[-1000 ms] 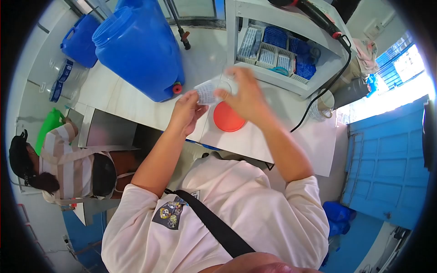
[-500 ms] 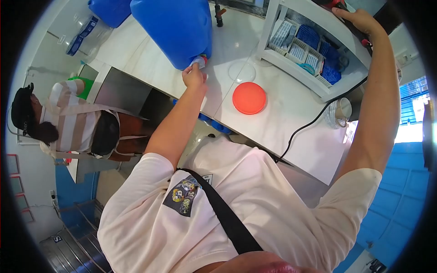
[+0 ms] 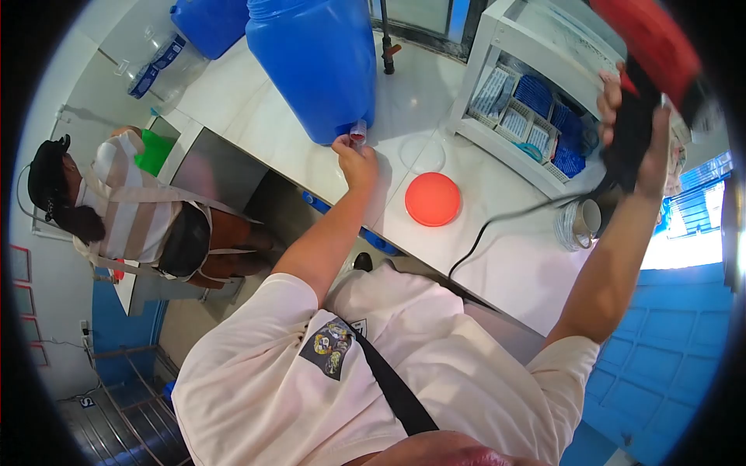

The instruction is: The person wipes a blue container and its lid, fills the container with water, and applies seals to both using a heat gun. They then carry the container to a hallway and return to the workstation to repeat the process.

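At the lower corner of a blue container [image 3: 311, 66], my left hand [image 3: 356, 161] is closed, its fingers pinching a small clear piece with red marks [image 3: 358, 133] around the spout. My right hand [image 3: 656, 159], raised at the right, grips a red and black corded tool [image 3: 657, 50], blurred by motion. Its black cord [image 3: 509, 214] trails down over the counter. A round red lid [image 3: 433, 199] lies on the white counter [image 3: 505, 256], beside a clear ring [image 3: 422, 154].
A white shelf [image 3: 509, 159] holds baskets of blue packets [image 3: 536, 97]. Near the right counter edge stands a roll [image 3: 579, 224]. A second blue container [image 3: 210, 27] and clear bottles [image 3: 159, 66] are at the back left. Another person [image 3: 136, 198] stands at the left.
My right hand has brought the red and black tool lower and further into view. My left hand remains at the spout. The view has shifted slightly.
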Available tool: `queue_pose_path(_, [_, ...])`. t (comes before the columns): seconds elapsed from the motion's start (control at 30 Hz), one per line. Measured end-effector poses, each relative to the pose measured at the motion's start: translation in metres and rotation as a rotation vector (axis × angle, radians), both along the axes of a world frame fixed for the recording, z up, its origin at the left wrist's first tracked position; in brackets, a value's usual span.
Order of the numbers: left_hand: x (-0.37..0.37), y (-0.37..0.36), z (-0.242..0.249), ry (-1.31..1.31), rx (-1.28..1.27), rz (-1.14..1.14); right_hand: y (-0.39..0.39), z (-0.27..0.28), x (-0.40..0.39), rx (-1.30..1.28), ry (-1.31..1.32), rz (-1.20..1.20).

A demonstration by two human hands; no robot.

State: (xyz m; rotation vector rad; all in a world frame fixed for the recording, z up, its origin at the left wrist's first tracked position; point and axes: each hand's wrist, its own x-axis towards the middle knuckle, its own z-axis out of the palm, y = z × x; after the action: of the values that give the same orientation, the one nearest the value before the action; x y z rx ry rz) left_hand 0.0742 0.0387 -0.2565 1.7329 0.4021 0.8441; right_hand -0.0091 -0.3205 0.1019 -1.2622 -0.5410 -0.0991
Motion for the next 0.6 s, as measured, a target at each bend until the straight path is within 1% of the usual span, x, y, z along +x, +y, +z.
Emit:
queue_pose_path(0.03, [-0.002,-0.001,0.004,-0.003,0.002,0.002,0.015,-0.011,-0.011,0.002,-0.003,0.002])
queue_pose_path(0.1, [-0.007,-0.002,0.017,0.027,0.069,-0.046,0.039,-0.037,-0.025,0.204,-0.114,0.133])
queue_pose_path(0.13, [-0.005,0.0,0.017,0.029,0.069,-0.041,0.044,-0.048,-0.027,0.163,-0.125,0.137])
queue_pose_path(0.17, [-0.003,0.002,0.016,0.074,0.132,-0.044,0.048,-0.056,-0.032,0.123,-0.131,0.14])
queue_pose_path(0.2, [-0.003,0.005,0.014,0.125,0.196,-0.051,0.05,-0.061,-0.038,0.018,-0.105,0.09])
queue_pose_path(0.23, [-0.002,0.006,0.012,0.138,0.196,-0.052,0.051,-0.066,-0.044,-0.09,-0.079,0.045])
queue_pose_path(0.3, [0.001,0.007,0.009,0.079,0.053,-0.1,0.063,-0.075,-0.055,-0.517,0.135,-0.108])
queue_pose_path(0.37, [0.002,0.006,0.009,0.074,0.034,-0.101,0.075,-0.109,-0.05,-0.596,0.203,-0.085])
queue_pose_path(0.4, [0.002,0.006,0.009,0.058,0.018,-0.101,0.085,-0.13,-0.048,-0.452,0.202,-0.115])
queue_pose_path(0.43, [0.003,0.007,0.006,0.063,0.017,-0.102,0.096,-0.137,-0.046,-0.357,0.466,-0.067])
queue_pose_path(0.47, [0.004,0.008,0.004,0.064,0.007,-0.108,0.106,-0.155,-0.039,-0.328,0.537,0.002])
queue_pose_path(0.5, [0.005,0.009,0.001,0.064,-0.003,-0.114,0.115,-0.165,-0.038,-0.325,0.627,-0.014])
queue_pose_path(0.53, [0.004,0.01,0.003,0.066,-0.004,-0.117,0.125,-0.173,-0.037,-0.359,0.638,-0.018])
queue_pose_path(0.6, [0.003,0.011,0.009,0.19,0.046,-0.129,0.137,-0.193,-0.028,-0.393,0.652,-0.023])
